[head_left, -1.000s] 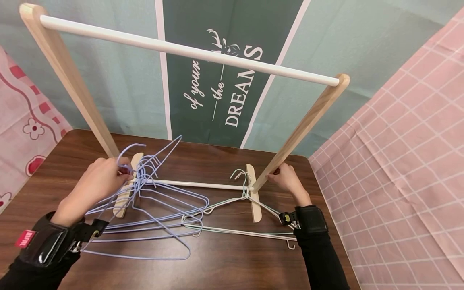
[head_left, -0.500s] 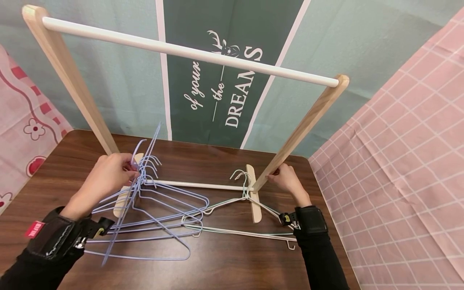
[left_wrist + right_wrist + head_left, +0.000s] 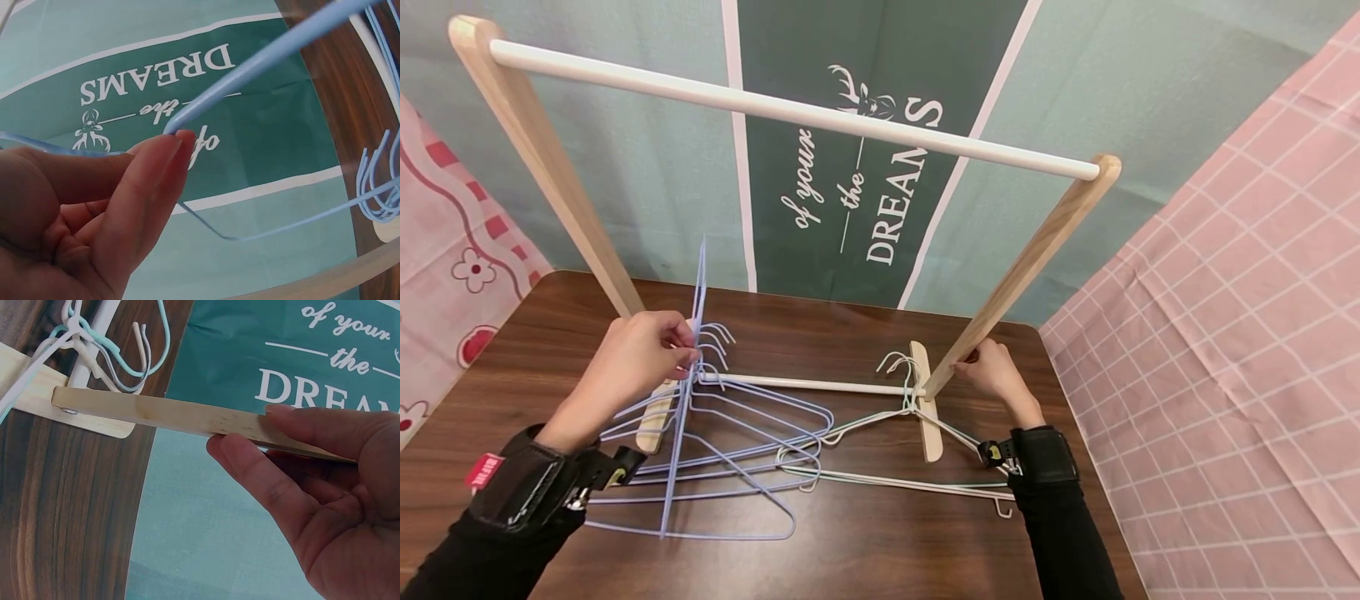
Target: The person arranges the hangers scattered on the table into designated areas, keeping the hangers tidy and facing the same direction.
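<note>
In the head view my left hand [image 3: 643, 350] pinches a lavender-blue wire hanger [image 3: 262, 65] between thumb and fingers, near its neck. This hanger stands nearly edge-on in front of the left post [image 3: 550, 175] of a wooden rack. Below it, several more lavender-blue hangers [image 3: 730, 537] lie in a fanned pile over the low white rail [image 3: 820, 383]. My right hand [image 3: 992, 367] grips the rack's right post [image 3: 137, 409] low down, with the thumb on one face and fingers on the other. The rack's top rail [image 3: 790, 108] has nothing on it.
White and pale green hangers [image 3: 917, 486] lie by the right foot [image 3: 931, 442], their hooks over the low rail. Behind the brown table [image 3: 865, 558] hangs a green printed cloth [image 3: 865, 225]. A pink checked cloth [image 3: 1240, 333] borders the right side.
My left hand has moved slightly right and turned the pinched hanger from slanted and spread to nearly upright and edge-on. The right hand keeps its place on the post.
</note>
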`<state>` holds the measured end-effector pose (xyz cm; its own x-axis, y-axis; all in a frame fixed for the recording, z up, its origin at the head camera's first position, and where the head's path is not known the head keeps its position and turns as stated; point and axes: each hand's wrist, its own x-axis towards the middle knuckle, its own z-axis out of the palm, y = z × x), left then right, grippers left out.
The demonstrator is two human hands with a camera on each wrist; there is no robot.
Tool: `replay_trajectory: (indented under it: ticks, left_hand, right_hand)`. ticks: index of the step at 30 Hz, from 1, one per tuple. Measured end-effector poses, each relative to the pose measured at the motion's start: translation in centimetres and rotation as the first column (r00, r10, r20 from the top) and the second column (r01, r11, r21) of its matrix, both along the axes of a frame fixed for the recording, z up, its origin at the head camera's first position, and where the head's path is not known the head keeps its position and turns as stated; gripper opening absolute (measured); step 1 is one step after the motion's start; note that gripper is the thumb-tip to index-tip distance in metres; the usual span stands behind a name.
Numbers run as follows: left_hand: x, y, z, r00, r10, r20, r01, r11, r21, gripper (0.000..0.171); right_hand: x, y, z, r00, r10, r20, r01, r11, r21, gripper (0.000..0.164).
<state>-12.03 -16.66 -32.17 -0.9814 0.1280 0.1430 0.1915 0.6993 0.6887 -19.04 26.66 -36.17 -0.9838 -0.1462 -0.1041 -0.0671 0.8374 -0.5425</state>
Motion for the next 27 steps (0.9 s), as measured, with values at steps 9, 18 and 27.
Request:
replay_trajectory:
  ticks: [9,18,27]
  left_hand:
    - [-0.5,0.8,1.5,1.0,0.01,-0.027,-0.009,0.999,0.037,0.007]
    - [-1.5,2.2,4.1,0.993,0.005,-0.116,-0.006,1.0,-0.008,0.007]
    - [-2.5,3.9,6.8,0.994,-0.019,-0.103,0.02,1.0,0.006,0.008]
  right_hand:
    - [0.0,0.1,0.0,1.0,0.002,-0.004,-0.002,1.0,-0.004,0.025]
    - [0.1,0.2,0.1,1.0,0.002,0.017,-0.002,1.0,-0.016,0.025]
    - [0.1,0.1,0.1,1.0,-0.003,0.018,0.003,1.0,-0.013,0.026]
